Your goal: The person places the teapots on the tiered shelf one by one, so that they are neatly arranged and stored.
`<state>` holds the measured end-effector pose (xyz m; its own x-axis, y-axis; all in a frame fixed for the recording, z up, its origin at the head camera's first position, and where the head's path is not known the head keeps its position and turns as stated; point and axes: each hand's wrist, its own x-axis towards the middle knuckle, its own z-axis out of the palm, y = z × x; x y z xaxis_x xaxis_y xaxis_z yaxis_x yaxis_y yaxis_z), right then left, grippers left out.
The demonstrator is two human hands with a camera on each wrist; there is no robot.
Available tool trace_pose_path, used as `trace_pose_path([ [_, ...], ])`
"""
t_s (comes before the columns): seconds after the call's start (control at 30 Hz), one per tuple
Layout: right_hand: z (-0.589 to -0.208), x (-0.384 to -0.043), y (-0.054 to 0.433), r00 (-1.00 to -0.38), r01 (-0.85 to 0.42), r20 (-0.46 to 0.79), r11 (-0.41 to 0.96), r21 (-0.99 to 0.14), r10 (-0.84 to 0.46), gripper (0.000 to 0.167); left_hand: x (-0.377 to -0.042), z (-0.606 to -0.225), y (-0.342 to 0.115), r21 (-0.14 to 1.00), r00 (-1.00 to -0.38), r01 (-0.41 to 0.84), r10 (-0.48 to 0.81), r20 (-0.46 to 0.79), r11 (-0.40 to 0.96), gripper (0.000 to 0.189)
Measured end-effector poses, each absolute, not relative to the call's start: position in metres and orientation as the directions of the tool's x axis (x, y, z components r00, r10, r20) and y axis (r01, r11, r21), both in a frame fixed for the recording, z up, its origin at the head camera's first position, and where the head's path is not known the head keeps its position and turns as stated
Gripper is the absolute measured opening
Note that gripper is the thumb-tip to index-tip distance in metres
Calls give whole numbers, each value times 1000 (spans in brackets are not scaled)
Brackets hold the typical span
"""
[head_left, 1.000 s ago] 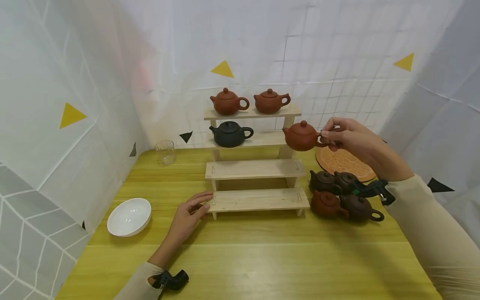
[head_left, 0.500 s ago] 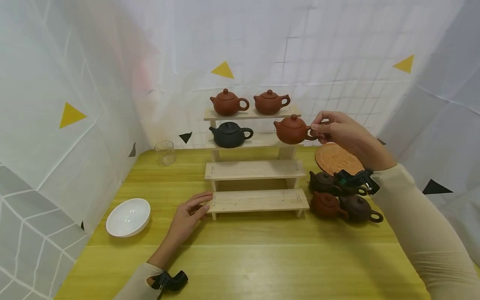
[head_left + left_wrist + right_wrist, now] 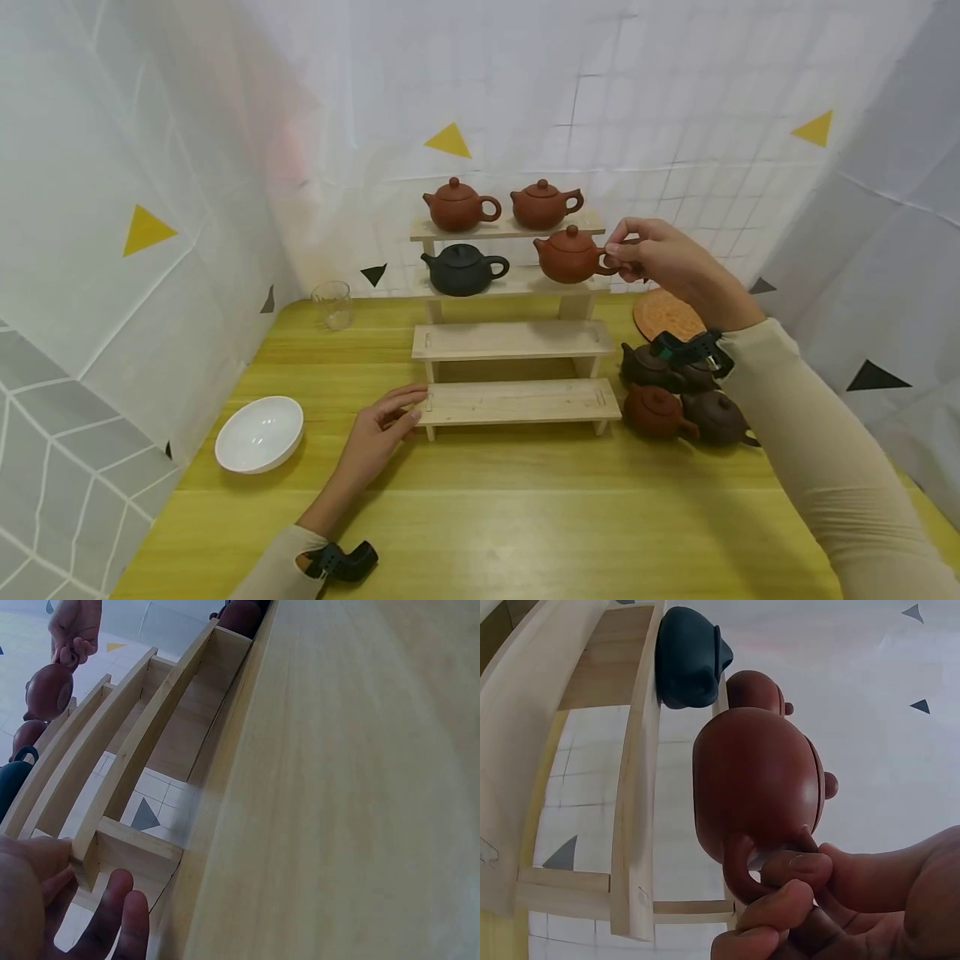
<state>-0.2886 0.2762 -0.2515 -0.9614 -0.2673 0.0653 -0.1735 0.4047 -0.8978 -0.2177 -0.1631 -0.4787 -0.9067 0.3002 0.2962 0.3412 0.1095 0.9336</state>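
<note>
In the head view, my right hand (image 3: 663,258) pinches the loop handle of a reddish-brown teapot (image 3: 568,257). This teapot is upright at the right end of the second-highest tier of a wooden stepped stand (image 3: 513,340); a gap shows beneath it in the right wrist view. To its left on that tier sits a black teapot (image 3: 463,271). Two red-brown teapots, one left (image 3: 456,206) and another right (image 3: 543,205), occupy the top tier. My left hand (image 3: 377,429) holds the left end of the lowest tier between thumb and fingers, other fingers loose in the left wrist view.
Several teapots cluster right of the stand, a reddish one (image 3: 657,412) in front and dark ones beside it, partly behind the right forearm. An orange-brown round mat (image 3: 663,312) lies behind them. A white bowl (image 3: 259,435) and clear glass (image 3: 332,305) stand at left.
My right hand has carried the red-brown teapot leftward and slightly up, from beyond the stand's right edge to over the second-highest tier. The left hand has stayed in place.
</note>
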Motion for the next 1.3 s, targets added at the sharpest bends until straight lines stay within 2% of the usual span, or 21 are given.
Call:
trace_pose_path([
  [0.27,-256,-296,271,-961,-159,58,365,-917,-271,16,-218,-479,-163,929,-902,354,302,308,110,30],
  [0.63,-262,-305,267,-957,-162,54,371,-915,-285,17,-217,-480,-163,936,-913,329,295,282,122,30],
  [1.3,-272,-317,264,-960,-148,44,366,-919,-277,18,-219,-481,-164,926,-900,361,302,314,114,30],
])
